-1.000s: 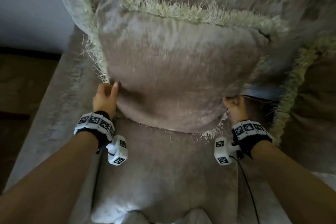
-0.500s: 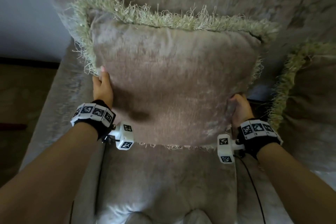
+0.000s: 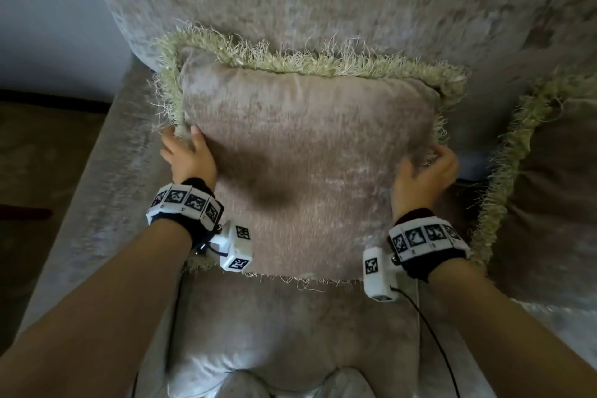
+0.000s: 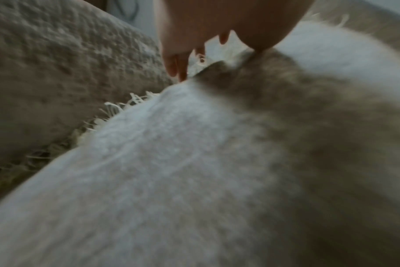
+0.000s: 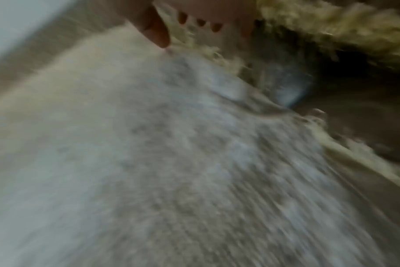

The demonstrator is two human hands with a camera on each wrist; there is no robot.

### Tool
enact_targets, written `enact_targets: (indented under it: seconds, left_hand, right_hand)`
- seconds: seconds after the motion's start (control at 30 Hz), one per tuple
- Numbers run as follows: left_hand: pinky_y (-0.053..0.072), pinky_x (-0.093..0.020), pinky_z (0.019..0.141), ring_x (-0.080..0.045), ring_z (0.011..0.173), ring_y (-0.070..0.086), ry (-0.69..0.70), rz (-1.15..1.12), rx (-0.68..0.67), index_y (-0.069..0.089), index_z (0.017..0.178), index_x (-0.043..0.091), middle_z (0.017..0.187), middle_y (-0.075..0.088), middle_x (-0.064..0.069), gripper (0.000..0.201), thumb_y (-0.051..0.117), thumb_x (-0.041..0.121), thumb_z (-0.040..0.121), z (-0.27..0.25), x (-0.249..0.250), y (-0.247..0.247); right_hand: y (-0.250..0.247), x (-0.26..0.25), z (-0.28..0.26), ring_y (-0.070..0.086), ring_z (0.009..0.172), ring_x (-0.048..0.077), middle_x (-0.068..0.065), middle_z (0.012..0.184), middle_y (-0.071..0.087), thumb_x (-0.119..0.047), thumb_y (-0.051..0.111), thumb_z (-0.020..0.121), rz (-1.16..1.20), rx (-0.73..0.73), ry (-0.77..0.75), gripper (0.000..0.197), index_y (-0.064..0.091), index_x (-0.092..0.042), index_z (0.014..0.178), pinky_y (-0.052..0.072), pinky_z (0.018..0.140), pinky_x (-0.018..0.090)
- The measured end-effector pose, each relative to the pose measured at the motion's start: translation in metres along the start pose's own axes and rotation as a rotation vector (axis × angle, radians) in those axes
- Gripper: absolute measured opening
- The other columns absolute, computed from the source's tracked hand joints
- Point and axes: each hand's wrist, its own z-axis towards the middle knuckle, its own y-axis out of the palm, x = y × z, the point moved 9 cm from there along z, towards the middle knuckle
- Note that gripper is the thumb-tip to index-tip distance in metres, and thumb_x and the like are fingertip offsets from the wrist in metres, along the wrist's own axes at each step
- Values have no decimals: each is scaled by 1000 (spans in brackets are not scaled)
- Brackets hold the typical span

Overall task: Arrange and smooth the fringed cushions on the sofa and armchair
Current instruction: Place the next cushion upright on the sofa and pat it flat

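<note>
A beige plush cushion [image 3: 310,165] with a pale green fringe stands on the sofa seat [image 3: 290,326], leaning on the backrest [image 3: 323,3]. My left hand [image 3: 187,142] holds its left edge, thumb on the front and fingers behind the fringe. In the left wrist view the left hand [image 4: 208,54] pinches that edge of the cushion [image 4: 194,162]. My right hand [image 3: 429,155] curls round the right edge. The blurred right wrist view has the right hand [image 5: 189,27] with its thumb on the cushion [image 5: 149,144].
A second fringed cushion [image 3: 555,191] leans at the right, close to my right wrist. The sofa's armrest [image 3: 97,191] runs along the left, with dark floor [image 3: 38,155] and a pale wall [image 3: 42,10] beyond it.
The cushion has come down from a raised, tilted hold to stand on the seat against the backrest. Both hands have slid up its side edges.
</note>
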Motion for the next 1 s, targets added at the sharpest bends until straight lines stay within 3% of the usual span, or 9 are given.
enact_targets:
  seconds: [0.13, 0.23, 0.33, 0.43, 0.5, 0.63, 0.77, 0.83, 1.0]
  left_hand:
    - [33, -47, 103, -41, 126, 39, 155, 165, 138, 26, 143, 13, 143, 30, -19, 57, 38, 42, 95, -16, 19, -5]
    - [22, -49, 114, -39, 137, 27, 677, 236, 180, 29, 143, 7, 149, 26, -23, 60, 40, 41, 95, -44, 65, 1]
    - [10, -56, 112, -41, 140, 19, 1079, 585, 82, 22, 147, 17, 151, 23, -23, 60, 35, 47, 96, -62, 71, 51]
    - [8, -63, 111, -35, 144, 11, 1024, 883, -63, 7, 149, 27, 157, 13, -14, 62, 14, 57, 95, -42, 46, 90]
    - [4, -62, 112, -35, 144, 7, 964, 805, -54, 7, 149, 27, 157, 9, -15, 62, 17, 56, 95, -35, 52, 82]
    - [6, -61, 109, -42, 139, 17, 1132, 704, -6, 18, 147, 23, 151, 24, -24, 60, 27, 53, 96, -55, 68, 66]
    - [3, -67, 110, -33, 145, 2, 983, 929, -235, -6, 147, 28, 158, 4, -11, 68, 12, 62, 91, -29, 47, 104]
    - [-4, -62, 111, -30, 145, -5, 964, 891, -264, -7, 147, 29, 159, -4, -8, 68, 14, 61, 90, -25, 54, 103]
    - [-6, -48, 114, -42, 137, 15, 1206, 596, 73, 16, 146, 20, 147, 26, -30, 59, 32, 49, 97, -60, 80, 41]
  right_hand:
    - [12, -96, -41, 23, 135, 27, 18, 144, 31, -28, 56, 86, -41, -120, -587, 57, 31, -11, 135, 12, 115, 44]
    - [26, -127, -69, 9, 139, 24, 13, 144, 19, -37, 48, 88, -88, -119, -817, 56, 24, -17, 135, -2, 114, 51]
    - [96, -85, -68, 3, 140, 27, 12, 151, 14, -50, 31, 94, -436, -332, -889, 57, 15, -24, 142, 0, 112, 63]
    - [145, -40, -57, 1, 143, 29, 6, 157, 13, -55, 23, 94, -714, -539, -786, 60, 7, -30, 147, 1, 109, 68]
    - [131, -57, -54, 3, 143, 31, 11, 157, 14, -56, 22, 94, -610, -445, -752, 61, 11, -27, 147, -9, 110, 60]
    - [65, -93, -50, 1, 139, 26, 18, 148, 10, -52, 23, 93, -375, -157, -780, 60, 13, -20, 143, -15, 112, 48]
    - [140, -41, -32, -10, 144, 29, 5, 158, -6, -65, -1, 87, -784, -675, -698, 71, -3, -29, 148, -6, 110, 65]
    - [147, -38, -27, -10, 145, 28, 2, 159, -8, -61, 8, 89, -791, -715, -630, 68, -4, -29, 148, -5, 110, 66]
    - [36, -88, -20, 8, 140, 42, 30, 150, 14, -48, 33, 92, -279, -113, -682, 61, 15, -23, 145, 6, 109, 69]
